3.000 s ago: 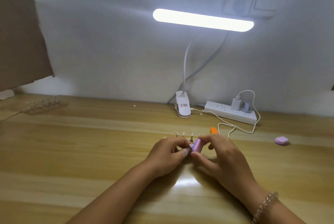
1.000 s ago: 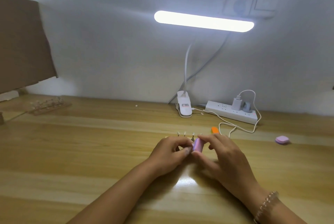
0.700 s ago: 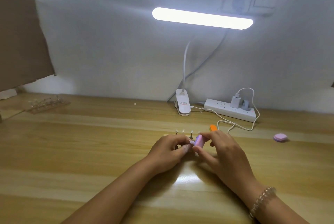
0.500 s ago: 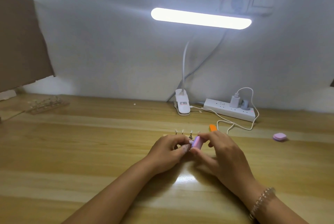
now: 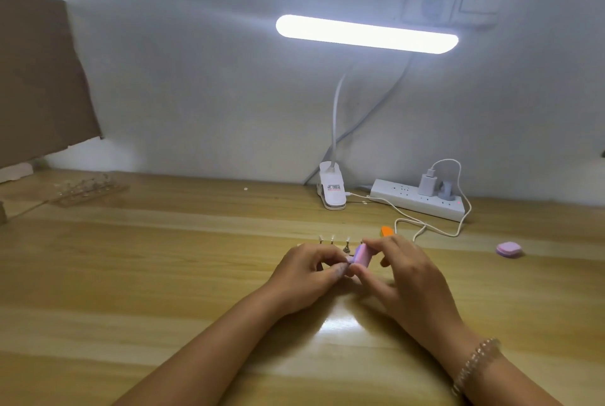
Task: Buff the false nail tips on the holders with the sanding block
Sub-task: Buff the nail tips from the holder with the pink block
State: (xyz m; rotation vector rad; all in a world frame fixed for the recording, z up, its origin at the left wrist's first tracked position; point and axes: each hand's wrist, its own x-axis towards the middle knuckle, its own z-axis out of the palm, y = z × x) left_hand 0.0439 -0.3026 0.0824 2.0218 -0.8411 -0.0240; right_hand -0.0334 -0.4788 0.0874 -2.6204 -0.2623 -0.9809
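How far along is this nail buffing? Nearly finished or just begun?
Done: cannot tell; the nail tips standing behind the hands are too small to show buffing. In hand: the right hand holds the pink sanding block against what the left hand pinches, probably one holder, hidden by fingers. Left: likely the standing row, at least three.

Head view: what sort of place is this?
Likely a home work desk for nail craft: a wooden desk, a clip lamp, a power strip by the wall, and nail tips on holders.

The left hand (image 5: 304,269) hides whatever its fingers (image 5: 337,269) pinch.
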